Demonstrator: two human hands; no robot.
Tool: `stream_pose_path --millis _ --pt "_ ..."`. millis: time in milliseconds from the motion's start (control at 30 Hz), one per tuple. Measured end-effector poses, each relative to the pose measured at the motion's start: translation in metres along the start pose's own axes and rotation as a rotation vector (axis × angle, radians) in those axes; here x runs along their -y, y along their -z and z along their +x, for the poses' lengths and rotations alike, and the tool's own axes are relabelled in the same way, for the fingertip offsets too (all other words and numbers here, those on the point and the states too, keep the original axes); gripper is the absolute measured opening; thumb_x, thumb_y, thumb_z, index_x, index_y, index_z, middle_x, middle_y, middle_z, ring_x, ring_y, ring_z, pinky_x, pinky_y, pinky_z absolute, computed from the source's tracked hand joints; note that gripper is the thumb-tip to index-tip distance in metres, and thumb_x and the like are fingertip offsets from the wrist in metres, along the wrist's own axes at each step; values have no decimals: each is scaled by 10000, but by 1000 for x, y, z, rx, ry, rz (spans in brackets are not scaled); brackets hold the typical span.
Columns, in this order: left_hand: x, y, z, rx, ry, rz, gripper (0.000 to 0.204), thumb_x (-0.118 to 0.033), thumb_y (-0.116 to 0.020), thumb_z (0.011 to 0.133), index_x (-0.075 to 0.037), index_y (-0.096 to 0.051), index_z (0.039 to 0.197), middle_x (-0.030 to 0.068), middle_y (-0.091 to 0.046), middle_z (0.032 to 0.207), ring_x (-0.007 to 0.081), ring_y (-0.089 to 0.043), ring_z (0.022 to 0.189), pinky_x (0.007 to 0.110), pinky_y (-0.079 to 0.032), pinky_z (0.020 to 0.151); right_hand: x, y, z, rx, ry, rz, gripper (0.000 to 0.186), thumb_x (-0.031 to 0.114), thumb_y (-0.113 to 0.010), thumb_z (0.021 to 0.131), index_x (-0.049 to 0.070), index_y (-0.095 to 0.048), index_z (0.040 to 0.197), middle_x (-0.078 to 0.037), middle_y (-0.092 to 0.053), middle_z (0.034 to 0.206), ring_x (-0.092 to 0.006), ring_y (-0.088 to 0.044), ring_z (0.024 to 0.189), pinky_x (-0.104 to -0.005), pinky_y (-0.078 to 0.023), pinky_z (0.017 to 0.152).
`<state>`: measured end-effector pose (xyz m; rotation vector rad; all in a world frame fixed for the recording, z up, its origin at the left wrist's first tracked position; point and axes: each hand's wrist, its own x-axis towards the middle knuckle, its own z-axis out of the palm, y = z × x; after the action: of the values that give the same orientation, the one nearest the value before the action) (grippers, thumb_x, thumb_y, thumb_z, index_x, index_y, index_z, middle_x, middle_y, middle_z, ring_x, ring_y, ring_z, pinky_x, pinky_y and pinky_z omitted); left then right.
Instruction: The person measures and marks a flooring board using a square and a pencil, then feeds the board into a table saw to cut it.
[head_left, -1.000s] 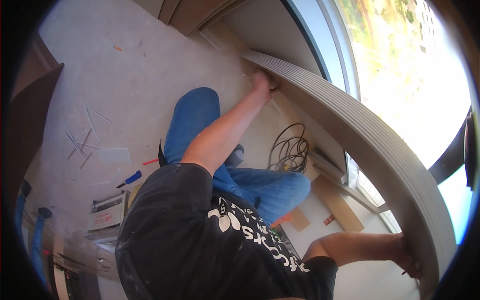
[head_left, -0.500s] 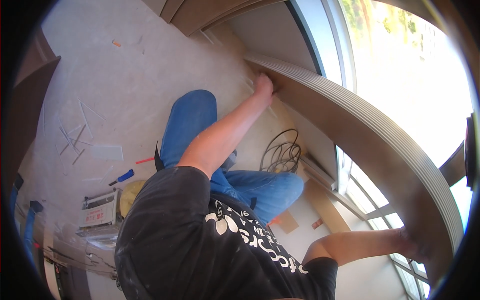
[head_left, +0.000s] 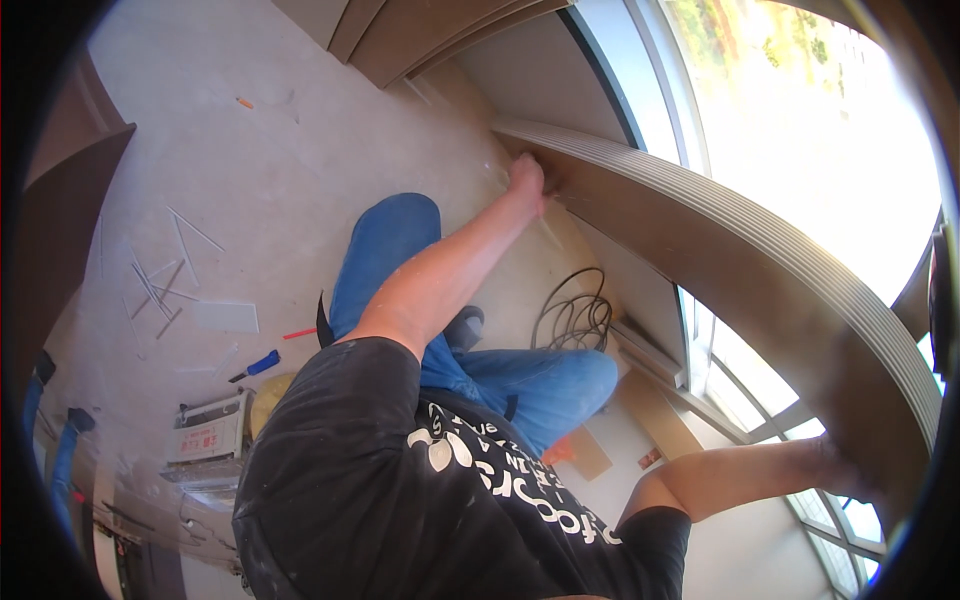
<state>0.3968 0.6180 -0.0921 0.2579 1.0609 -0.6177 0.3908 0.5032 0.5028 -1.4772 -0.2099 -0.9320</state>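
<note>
A long brown panel [head_left: 690,255] with a ridged pale edge stretches from the upper middle to the lower right, beside the window. My left hand [head_left: 527,180] is closed against the panel's far end, low near the floor; what its fingers hold is hidden. At the panel's near end on the right, my right hand [head_left: 845,472] grips its lower edge, with the fingers partly lost in shadow and blur. The panel stands on edge between my two hands, past my bent knees in blue jeans [head_left: 395,245].
A coiled black cable [head_left: 572,310] lies by the wall under the panel. Thin offcut strips [head_left: 155,285], a blue-handled knife [head_left: 256,366], a red stick [head_left: 299,334] and a white-and-grey case [head_left: 210,430] are on the floor at left. Brown boards [head_left: 385,45] lean at the top.
The view has shifted slightly, so the floor things sit a little farther right. My right hand and the panel's near end have moved a little right; my left hand stays at the far end.
</note>
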Motion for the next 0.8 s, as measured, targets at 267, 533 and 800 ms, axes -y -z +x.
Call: stream_pose_path --millis 267,533,800 --pt "8 -25 26 -27 -171 -469 641 -471 -335 1054 -37 -416 1518 115 -434 1579 316 -417 1416 539 -341 1176 8 3 5 57 143 -122 631 337 -713 862 -74 -596 1326 -260 -518 1468 -422 -440 1384 -578 -263 1212" --pt "-16 11 51 82 -131 -227 600 -423 -299 1069 -78 -389 1551 119 -417 1593 329 -416 1421 530 -331 1192 -15 -18 -14 -282 114 -366 730 545 -566 943 0 -516 1426 -188 -523 1473 -368 -496 1345 -540 -327 1190" --pt "-71 -64 -190 307 -915 225 450 -182 -527 1021 -5 -477 1431 63 -629 1216 155 -598 1098 300 -461 953 -15 76 -26 -330 179 -451 608 438 -506 1054 -27 -475 1445 -171 -604 1359 -293 -597 1239 -419 -488 1079"
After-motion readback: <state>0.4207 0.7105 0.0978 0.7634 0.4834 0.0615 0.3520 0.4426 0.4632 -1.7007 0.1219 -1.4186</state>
